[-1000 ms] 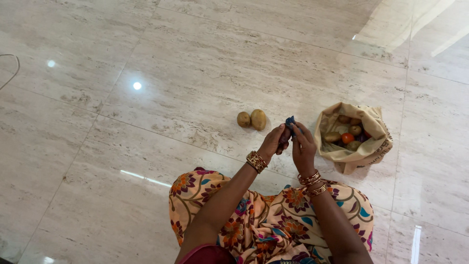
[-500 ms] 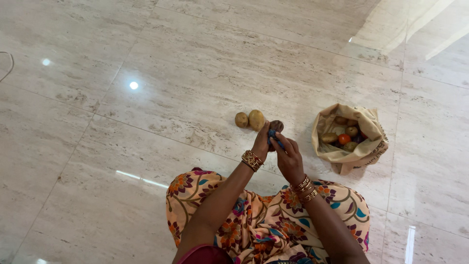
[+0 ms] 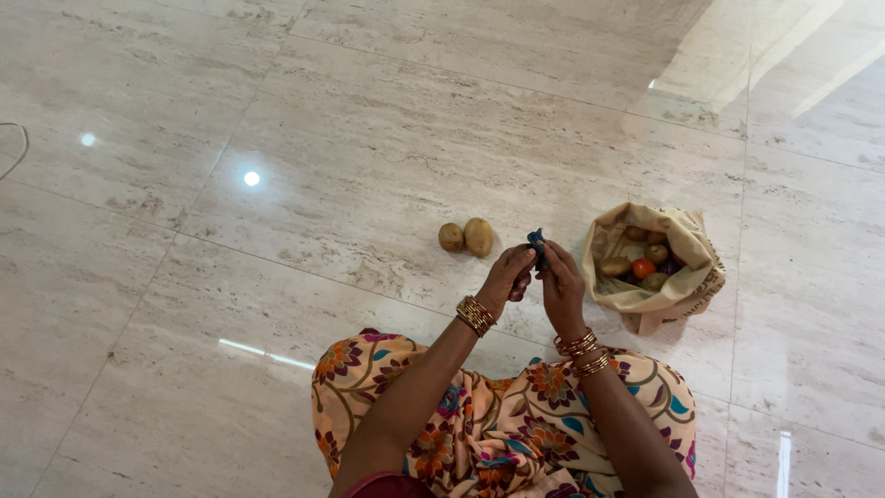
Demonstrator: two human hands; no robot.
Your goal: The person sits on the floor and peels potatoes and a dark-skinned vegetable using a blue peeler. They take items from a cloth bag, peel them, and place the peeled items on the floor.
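Your left hand [image 3: 506, 277] and right hand [image 3: 560, 284] pinch a small dark blue thing [image 3: 536, 243] between closed fingers. Two potatoes [image 3: 466, 237] lie just left; a cloth bag [image 3: 656, 266] sits right.

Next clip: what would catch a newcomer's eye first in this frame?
Probably the left hand and right hand, raised together at centre and pinching a small dark blue thing. Just left of them, two potatoes lie side by side on the pale marble floor. To the right, an open beige cloth bag holds mixed vegetables, one of them red.
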